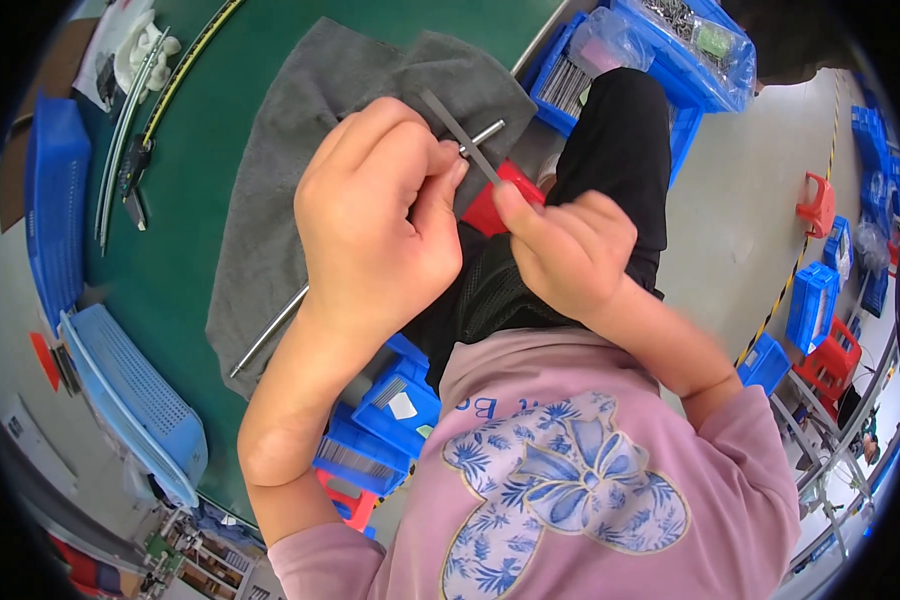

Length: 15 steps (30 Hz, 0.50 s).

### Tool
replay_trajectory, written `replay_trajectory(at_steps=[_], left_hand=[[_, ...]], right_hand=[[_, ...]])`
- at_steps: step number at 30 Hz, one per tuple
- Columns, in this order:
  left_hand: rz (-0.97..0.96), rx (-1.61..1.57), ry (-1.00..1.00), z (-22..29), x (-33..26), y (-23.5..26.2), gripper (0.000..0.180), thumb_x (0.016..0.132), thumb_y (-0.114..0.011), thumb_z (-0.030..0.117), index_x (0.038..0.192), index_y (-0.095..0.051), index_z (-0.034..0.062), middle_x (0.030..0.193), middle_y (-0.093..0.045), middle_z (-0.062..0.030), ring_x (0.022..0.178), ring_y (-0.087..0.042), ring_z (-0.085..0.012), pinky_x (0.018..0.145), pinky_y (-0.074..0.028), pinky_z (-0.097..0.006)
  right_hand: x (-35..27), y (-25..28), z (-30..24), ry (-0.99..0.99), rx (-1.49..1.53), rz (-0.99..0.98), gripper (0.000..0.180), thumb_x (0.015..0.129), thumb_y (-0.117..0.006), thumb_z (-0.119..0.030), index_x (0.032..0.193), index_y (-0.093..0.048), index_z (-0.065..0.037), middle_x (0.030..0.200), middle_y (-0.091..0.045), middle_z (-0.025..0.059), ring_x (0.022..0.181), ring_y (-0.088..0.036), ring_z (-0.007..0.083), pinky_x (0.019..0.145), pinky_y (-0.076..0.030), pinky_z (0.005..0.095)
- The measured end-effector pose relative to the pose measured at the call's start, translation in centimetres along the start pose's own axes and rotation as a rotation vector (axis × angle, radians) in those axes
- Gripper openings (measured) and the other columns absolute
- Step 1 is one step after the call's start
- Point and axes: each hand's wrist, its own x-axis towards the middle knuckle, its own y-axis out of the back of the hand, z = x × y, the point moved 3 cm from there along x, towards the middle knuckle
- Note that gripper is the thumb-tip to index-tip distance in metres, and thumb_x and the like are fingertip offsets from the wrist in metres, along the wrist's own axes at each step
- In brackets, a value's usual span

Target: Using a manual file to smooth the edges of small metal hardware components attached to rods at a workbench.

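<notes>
Nearest: pink shirt (pixel 610 390) with a blue floral print, dark trousers beyond it. Left hand (pixel 375 205): fingers curled, thumb and forefinger pinched together on a slim metal rod (pixel 488 134), whose bright end points up and right past the fingertips. Right hand (pixel 575 250): closed around one end of a flat grey strip (pixel 450 122), thumb laid along it. Strip lies across the rod in view, just beside the left fingertips; contact cannot be confirmed.

Under the left hand: grey cloth (pixel 270 190), rumpled, on the green table (pixel 200 110). A further length of rod (pixel 270 333) shows over the cloth beside the left forearm; cannot tell whether it is the same piece. Red object (pixel 485 212) between the hands, partly hidden.

Table's left side: light blue basket (pixel 140 390), tilted, and thin tubes (pixel 120 150) near a dark-handled tool (pixel 130 170).

Upper right: blue bin (pixel 695 95) carrying a clear bag of small metal parts.

Farthest: pale floor (pixel 735 200), with a red stool (pixel 820 205) near yellow-black striped tape.
</notes>
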Motion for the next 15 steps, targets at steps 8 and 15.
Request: replay_trajectory(at_steps=[8, 15], left_hand=[[0.048, -0.039, 0.015, 0.0, 0.0, -0.2, 0.018, 0.062, -0.067, -0.008, 0.069, -0.053, 0.0009, 0.07, -0.053, -0.0096, 0.063, -0.054, -0.029, 0.055, -0.043, -0.036], [0.044, -0.019, 0.015, 0.1, 0.1, -0.3, 0.018, 0.062, -0.067, -0.008, 0.069, -0.053, 0.0006, 0.07, -0.053, -0.0098, 0.063, -0.053, -0.0293, 0.055, -0.043, -0.036]], right_hand=[[1.3, -0.2, 0.3, 0.031, 0.003, -0.007, 0.042, 0.06, -0.068, 0.006, 0.101, -0.071, -0.003, 0.057, -0.053, 0.0003, 0.046, -0.051, 0.0139, 0.046, -0.034, 0.0269], [4.1, 1.4, -0.5, -0.047, -0.025, -0.228, 0.048, 0.062, -0.065, 0.004, 0.11, -0.069, -0.006, 0.056, -0.052, -0.0016, 0.045, -0.048, 0.0138, 0.045, -0.031, 0.0289]])
